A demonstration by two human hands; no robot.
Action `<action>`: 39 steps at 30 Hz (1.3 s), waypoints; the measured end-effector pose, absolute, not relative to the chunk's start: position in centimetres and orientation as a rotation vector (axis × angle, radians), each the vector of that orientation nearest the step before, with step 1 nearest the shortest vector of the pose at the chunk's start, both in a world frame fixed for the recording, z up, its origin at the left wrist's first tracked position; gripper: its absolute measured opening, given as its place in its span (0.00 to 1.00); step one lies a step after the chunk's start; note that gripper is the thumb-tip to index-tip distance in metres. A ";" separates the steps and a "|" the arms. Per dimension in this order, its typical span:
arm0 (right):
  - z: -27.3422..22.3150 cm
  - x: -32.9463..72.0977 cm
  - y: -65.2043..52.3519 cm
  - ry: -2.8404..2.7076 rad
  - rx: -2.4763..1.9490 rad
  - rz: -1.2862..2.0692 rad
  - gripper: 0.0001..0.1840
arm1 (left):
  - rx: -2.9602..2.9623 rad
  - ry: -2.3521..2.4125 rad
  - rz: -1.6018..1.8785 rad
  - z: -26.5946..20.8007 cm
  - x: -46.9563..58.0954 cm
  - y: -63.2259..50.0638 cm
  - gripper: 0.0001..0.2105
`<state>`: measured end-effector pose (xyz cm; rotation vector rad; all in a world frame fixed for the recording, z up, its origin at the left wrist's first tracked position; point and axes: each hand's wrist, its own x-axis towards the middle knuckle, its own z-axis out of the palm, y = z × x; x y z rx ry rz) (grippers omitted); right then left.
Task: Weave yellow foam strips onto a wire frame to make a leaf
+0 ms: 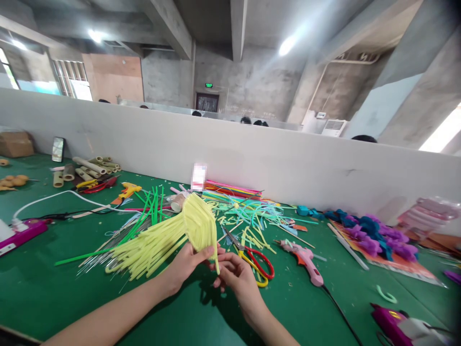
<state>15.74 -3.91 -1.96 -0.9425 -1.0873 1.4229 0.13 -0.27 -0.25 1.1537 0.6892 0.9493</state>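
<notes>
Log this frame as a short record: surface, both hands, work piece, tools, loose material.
surface: flat green tabletop
left hand: holds the work piece by its lower end
right hand: fingers beside the piece's hanging strand; grip unclear
work piece: curved pale-yellow piece of fuzzy stems
tools: red-and-yellow-handled metal scissors, open; pink glue gun, black-corded; yellow glue gun
loose material: spread pale-yellow fuzzy stems; bright-green fuzzy stems

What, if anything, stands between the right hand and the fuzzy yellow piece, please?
Nothing visible does: the right hand is at the lower end of the yellow piece; the scissors lie beside them, not between.
</notes>
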 end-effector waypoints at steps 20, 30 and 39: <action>-2.5 15.9 -3.6 -1.162 -1.050 1.253 0.22 | 1.229 0.663 0.880 -0.2 0.2 -0.5 0.19; -2.3 15.7 -3.7 -1.139 -1.084 1.229 0.20 | 1.253 0.653 0.836 -0.1 0.1 -0.4 0.19; -2.1 15.7 -3.9 -1.164 -1.044 1.228 0.19 | 1.250 0.615 0.836 -0.1 0.3 -0.5 0.19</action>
